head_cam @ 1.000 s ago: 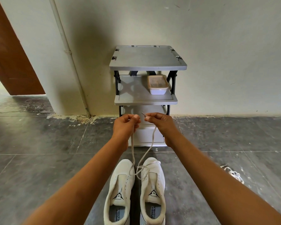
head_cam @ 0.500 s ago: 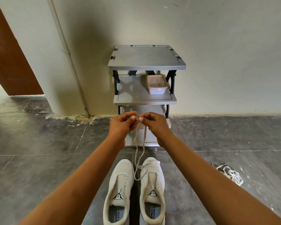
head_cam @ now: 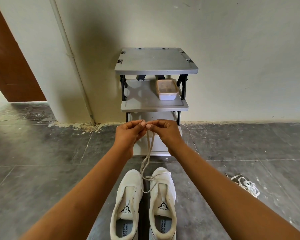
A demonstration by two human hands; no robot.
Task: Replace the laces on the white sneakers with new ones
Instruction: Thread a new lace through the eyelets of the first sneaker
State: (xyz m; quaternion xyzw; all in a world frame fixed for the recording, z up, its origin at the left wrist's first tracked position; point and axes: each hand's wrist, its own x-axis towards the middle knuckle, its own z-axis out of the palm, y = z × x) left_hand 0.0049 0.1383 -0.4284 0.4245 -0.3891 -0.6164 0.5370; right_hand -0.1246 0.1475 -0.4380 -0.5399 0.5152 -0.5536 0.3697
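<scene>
On the grey floor (head_cam: 42, 170), the left sneaker (head_cam: 128, 201) is stood unlaced, just beside the right sneaker (head_cam: 163, 201). Above them, the two ends of a lace (head_cam: 148, 149) are pinched by the left hand (head_cam: 128, 135) and the right hand (head_cam: 164, 134); the lace is threaded at the right sneaker's front. On the middle shelf (head_cam: 145, 104), a lidded container (head_cam: 167, 91) is kept, its contents not discernible. Loose laces (head_cam: 248, 186) are heaped far right.
</scene>
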